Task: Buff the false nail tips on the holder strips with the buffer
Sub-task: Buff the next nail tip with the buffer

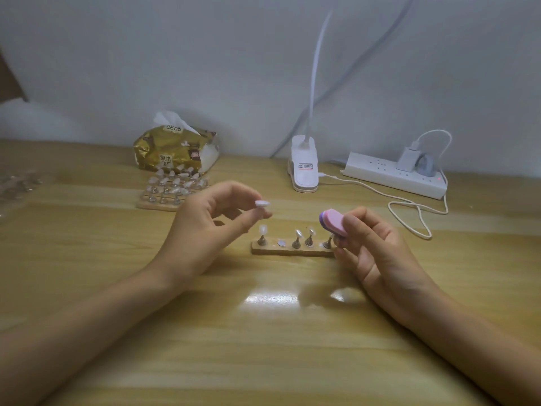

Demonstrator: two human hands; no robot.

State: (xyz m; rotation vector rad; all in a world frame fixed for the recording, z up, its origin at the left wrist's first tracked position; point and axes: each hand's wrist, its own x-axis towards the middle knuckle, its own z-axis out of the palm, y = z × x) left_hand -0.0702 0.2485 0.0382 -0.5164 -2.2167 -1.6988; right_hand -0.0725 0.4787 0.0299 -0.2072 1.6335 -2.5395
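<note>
False nail tip [262, 204] was up, pinched in the left hand [202, 227] fingertips above the wooden holder strip [292, 251], where four tips stood on pegs. The right hand [371, 244] gripped the pink-and-purple buffer [333, 222] nearby. The gold tissue pack [172, 150] read "原木", a tissue poking out.

left grip [205, 227] bare | right grip [377, 247] bare | left forearm [96, 312] bare | right forearm [468, 326] bare

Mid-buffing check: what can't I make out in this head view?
Head view only.
Hidden: right end of near holder strip, behind right hand holding buffer.
Too small, blurred: nail tip pinched by left hand; finish unreadable.
Blurred: far holder strips; tips uncountable.
Cut off, blurred: clear items at left edge.
</note>
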